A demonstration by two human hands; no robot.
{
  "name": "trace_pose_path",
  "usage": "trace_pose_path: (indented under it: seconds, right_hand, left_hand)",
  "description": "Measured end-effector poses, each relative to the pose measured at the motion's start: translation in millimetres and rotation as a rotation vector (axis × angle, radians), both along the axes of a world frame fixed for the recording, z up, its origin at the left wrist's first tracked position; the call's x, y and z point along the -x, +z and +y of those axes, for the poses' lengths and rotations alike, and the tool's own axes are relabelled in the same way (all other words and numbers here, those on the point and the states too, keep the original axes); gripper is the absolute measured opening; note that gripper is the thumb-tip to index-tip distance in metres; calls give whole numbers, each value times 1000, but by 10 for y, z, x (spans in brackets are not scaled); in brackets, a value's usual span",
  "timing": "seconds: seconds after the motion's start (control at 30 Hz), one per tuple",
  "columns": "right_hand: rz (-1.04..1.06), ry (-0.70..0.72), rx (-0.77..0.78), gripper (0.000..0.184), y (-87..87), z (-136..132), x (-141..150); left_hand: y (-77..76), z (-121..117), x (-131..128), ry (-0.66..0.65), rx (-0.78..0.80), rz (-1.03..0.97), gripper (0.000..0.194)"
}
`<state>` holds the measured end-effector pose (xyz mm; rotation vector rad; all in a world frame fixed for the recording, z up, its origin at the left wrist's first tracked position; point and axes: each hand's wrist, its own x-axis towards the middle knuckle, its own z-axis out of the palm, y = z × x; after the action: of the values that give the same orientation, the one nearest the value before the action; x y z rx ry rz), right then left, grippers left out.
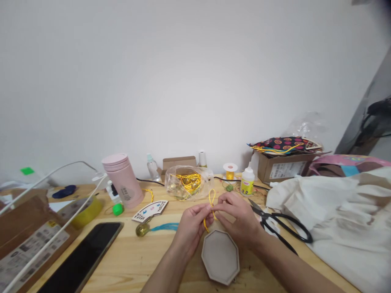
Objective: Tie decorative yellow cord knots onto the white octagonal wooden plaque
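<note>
Both my hands meet above the wooden table point(134, 256), pinching a yellow cord point(211, 198) between them. My left hand point(191, 228) grips the cord from the left with closed fingers. My right hand point(236, 217) pinches it from the right. A loop of the cord stands up above my fingers and a short tail hangs below. Just under my hands lies a pale octagonal tray point(220, 256).
Black scissors point(282, 226) lie right of my hands beside white cloth point(332, 215). A glue bottle point(247, 181), a bag of gold cord point(187, 183), a pink tumbler point(122, 181), a fan-shaped piece point(151, 210), a blue tassel point(159, 228) and a phone point(82, 260) surround them.
</note>
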<state>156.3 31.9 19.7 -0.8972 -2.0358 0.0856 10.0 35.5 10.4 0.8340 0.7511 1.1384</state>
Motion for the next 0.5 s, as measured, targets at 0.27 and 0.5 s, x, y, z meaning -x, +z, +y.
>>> trace_pose_path:
  seconds: [0.27, 0.5]
  right_hand:
    - [-124, -73, -104, 13, -6, 28, 4]
    - [-57, -42, -39, 16, -14, 17, -4]
  left_hand:
    - [-1, 16, -6, 21, -34, 35, 15]
    - [9, 2, -18, 6, -41, 65, 12]
